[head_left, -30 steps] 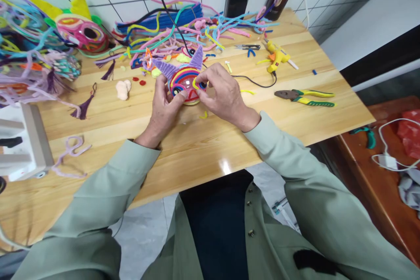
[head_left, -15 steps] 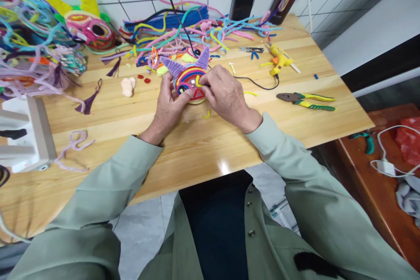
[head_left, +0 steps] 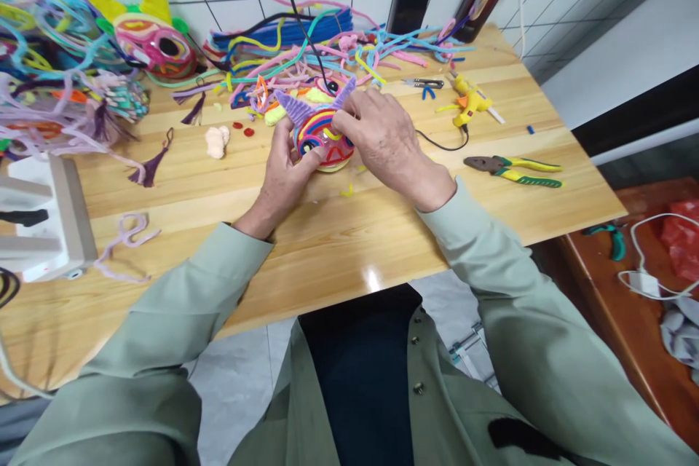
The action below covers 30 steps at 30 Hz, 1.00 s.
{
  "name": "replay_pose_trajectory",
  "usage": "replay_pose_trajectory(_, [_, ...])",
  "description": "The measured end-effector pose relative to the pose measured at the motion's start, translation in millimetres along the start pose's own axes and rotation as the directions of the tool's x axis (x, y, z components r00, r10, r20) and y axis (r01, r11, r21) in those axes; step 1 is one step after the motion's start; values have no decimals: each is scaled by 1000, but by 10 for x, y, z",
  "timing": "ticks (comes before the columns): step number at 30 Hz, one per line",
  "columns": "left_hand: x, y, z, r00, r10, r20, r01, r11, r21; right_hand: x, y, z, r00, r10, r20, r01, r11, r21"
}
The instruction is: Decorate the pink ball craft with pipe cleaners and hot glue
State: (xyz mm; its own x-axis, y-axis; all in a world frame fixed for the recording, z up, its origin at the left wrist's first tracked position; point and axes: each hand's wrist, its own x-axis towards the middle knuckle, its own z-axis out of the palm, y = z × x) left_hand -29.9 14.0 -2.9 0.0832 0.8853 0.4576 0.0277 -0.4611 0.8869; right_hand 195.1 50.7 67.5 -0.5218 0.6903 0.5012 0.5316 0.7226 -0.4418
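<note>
A colourful pipe-cleaner animal face [head_left: 332, 151] with purple pointed ears [head_left: 295, 110] rests on the wooden table, tilted up towards me. My left hand [head_left: 287, 171] grips its left side, the thumb on the front beside a round black eye. Curled fingers of my right hand [head_left: 382, 135] hold its upper right edge near the other ear, and they hide that side. A bent yellow pipe-cleaner piece [head_left: 331, 135] lies on the middle of the face. Another yellow scrap [head_left: 348, 190] is on the table just in front.
Pliers [head_left: 510, 170], a yellow glue gun [head_left: 472, 100] and small snips [head_left: 424, 83] lie to the right. Heaps of pipe cleaners [head_left: 306, 51] line the wall. A second animal face [head_left: 156, 47] stands back left. A white power strip [head_left: 49, 218] sits at left.
My right hand has let go of the yellow piece, which now stays on the face. That hand has shifted up and right to the face's edge. My left hand keeps its hold.
</note>
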Motion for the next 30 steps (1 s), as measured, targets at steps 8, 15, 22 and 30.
replay_pose_trajectory(8, [65, 79, 6, 999, 7, -45, -5, 999, 34, 44, -186, -102, 997, -30, 73, 40, 987, -153])
replay_pose_trajectory(15, [98, -19, -17, 996, -1, -86, 6, 998, 62, 42, -227, -127, 996, -70, 62, 83, 970, -227])
replay_pose_trajectory(22, [106, -77, -55, 998, -4, -57, 10, 994, 109, -204, -56, -140, 999, 12, -53, -14, 999, -43])
replay_pose_trajectory(30, [103, -26, -59, 999, 6, -54, -2, 998, 61, -316, -59, -15, 1000, -8, -28, 9, 1000, 22])
